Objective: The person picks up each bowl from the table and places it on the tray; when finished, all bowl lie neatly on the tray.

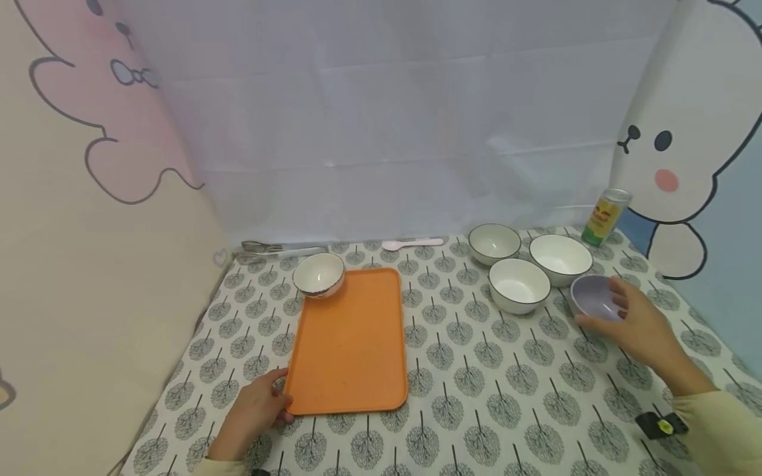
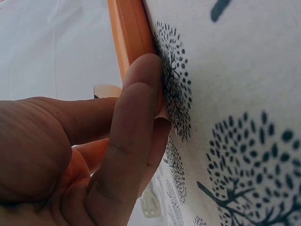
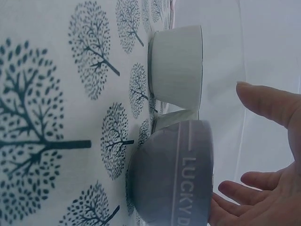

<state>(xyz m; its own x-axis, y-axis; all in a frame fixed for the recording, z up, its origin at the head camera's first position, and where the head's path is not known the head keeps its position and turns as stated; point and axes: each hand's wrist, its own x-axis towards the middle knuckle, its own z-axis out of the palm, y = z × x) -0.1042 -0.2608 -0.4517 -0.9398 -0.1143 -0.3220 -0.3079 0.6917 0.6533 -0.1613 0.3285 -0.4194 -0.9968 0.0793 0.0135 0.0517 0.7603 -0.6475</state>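
At the near left corner of an orange tray [image 1: 351,344] is my left hand [image 1: 254,406]. In the left wrist view, the thumb and bent fingers [image 2: 134,122] pinch the tray's edge [image 2: 131,33]. My right hand [image 1: 639,324] is at a purple bowl [image 1: 589,297], thumb apart from the other fingers. The right wrist view shows lettering on the purple bowl's side [image 3: 174,174]; the thumb [image 3: 263,101] is clear of it, while the other fingers are by its rim, partly hidden. A white bowl [image 1: 318,274] with a patterned outside stands at the tray's far left corner.
Beside the purple bowl stand a near white bowl [image 1: 518,291], another white bowl [image 1: 559,258] and a greenish bowl [image 1: 494,243]. A can [image 1: 604,218] is at the back right. Along the back lie a pink spoon [image 1: 413,244], a whisk [image 1: 262,247] and a light-handled utensil [image 1: 297,252].
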